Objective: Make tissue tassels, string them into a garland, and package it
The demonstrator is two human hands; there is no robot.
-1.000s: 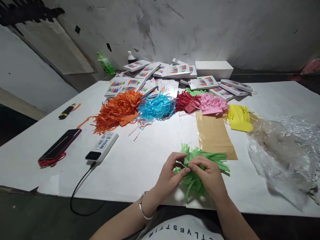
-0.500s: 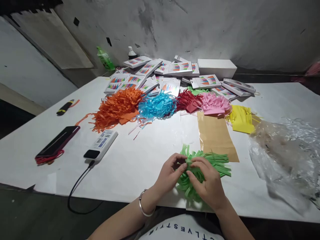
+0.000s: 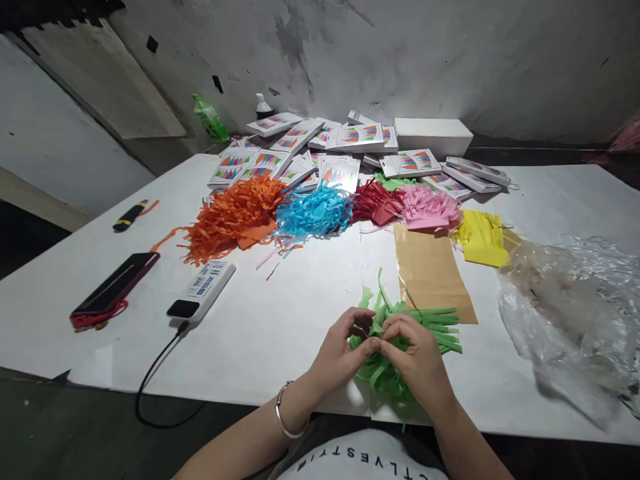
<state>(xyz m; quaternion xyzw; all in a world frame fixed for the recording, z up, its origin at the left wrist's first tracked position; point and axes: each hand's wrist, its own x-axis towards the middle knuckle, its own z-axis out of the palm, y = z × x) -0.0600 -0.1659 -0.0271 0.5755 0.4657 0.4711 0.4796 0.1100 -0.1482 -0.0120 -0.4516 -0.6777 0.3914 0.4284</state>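
A green tissue-paper tassel (image 3: 390,380) with cut strips lies on the white table at the front edge, under both hands. My left hand (image 3: 349,340) has its fingers curled and pinched on the strips from the left side. From the right, my right hand (image 3: 411,347) pinches the same tassel, thumb tip close against the left thumb. Some strips fan out flat to the right, others fall loosely toward me, and one thin strip stands up above the fingers. What exactly lies between the fingertips is mostly hidden.
Orange (image 3: 235,217), blue (image 3: 316,212), red (image 3: 377,202), pink (image 3: 431,207) and yellow (image 3: 483,237) tassels run across the table (image 3: 280,340). Behind are several printed boxes (image 3: 356,137). A brown sheet (image 3: 433,277), crumpled plastic (image 3: 570,320), phone (image 3: 117,283), corded white device (image 3: 203,290) and cutter (image 3: 131,215) lie around.
My thumbs have come together over the green tassel. One thin green strip now sticks up higher above the fingers. The other things have stayed put.
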